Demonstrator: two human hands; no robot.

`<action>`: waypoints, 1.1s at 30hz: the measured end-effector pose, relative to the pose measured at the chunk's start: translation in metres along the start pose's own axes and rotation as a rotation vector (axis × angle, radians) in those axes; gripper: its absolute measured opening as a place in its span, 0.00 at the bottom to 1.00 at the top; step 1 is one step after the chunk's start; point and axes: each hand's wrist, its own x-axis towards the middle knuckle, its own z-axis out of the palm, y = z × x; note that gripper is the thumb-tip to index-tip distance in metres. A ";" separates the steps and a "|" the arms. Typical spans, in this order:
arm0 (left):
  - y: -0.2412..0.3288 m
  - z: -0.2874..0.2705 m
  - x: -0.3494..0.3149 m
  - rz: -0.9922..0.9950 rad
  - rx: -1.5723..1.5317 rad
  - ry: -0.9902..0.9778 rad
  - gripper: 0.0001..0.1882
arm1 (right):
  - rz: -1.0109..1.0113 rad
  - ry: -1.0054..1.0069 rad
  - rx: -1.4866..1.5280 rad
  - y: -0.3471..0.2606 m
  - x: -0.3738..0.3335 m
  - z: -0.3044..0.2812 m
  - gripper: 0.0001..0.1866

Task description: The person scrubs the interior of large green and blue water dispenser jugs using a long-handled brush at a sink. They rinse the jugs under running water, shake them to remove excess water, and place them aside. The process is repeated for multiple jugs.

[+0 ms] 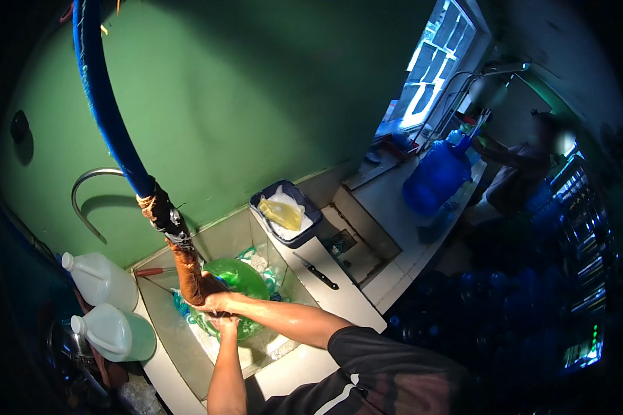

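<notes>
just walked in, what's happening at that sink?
A person stands at a steel sink basin, right hand gripping the brown end of a blue hose over a green water jug. The left hand rests on the jug just below. Two white jugs sit at the left, a knife on the counter.

Low centre, right hand (218, 301) grips the hose (187, 266) over the green jug (239, 280); left hand (225, 324) touches it in the sink (166, 325).

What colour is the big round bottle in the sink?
The bottle is see-through green, seen in the head view, with both hands on it.
</notes>
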 end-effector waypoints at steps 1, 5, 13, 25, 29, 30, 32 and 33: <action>-0.002 0.000 -0.002 -0.010 0.047 0.012 0.39 | 0.002 -0.010 0.005 -0.001 0.001 0.001 0.17; -0.002 -0.003 -0.024 0.381 0.248 0.203 0.36 | 0.015 -0.007 0.042 -0.005 0.004 0.002 0.18; 0.012 -0.036 0.066 0.410 -1.493 -0.237 0.33 | 0.041 0.069 0.104 -0.006 0.014 0.002 0.18; -0.004 -0.054 0.031 0.465 -0.211 0.200 0.23 | 0.051 0.170 0.112 -0.008 0.012 0.012 0.19; -0.040 -0.044 -0.036 0.506 -0.075 0.430 0.29 | 0.038 -0.106 -0.158 -0.012 0.017 0.013 0.18; -0.048 -0.041 -0.036 0.548 -0.094 0.438 0.30 | 0.022 -0.191 -0.179 -0.015 0.015 0.011 0.17; -0.060 -0.035 -0.019 0.427 -0.389 0.467 0.30 | 0.018 -0.302 -0.197 -0.022 0.005 0.007 0.20; -0.065 -0.035 -0.007 0.359 -0.680 0.364 0.30 | 0.022 -0.294 -0.233 -0.025 -0.004 0.002 0.22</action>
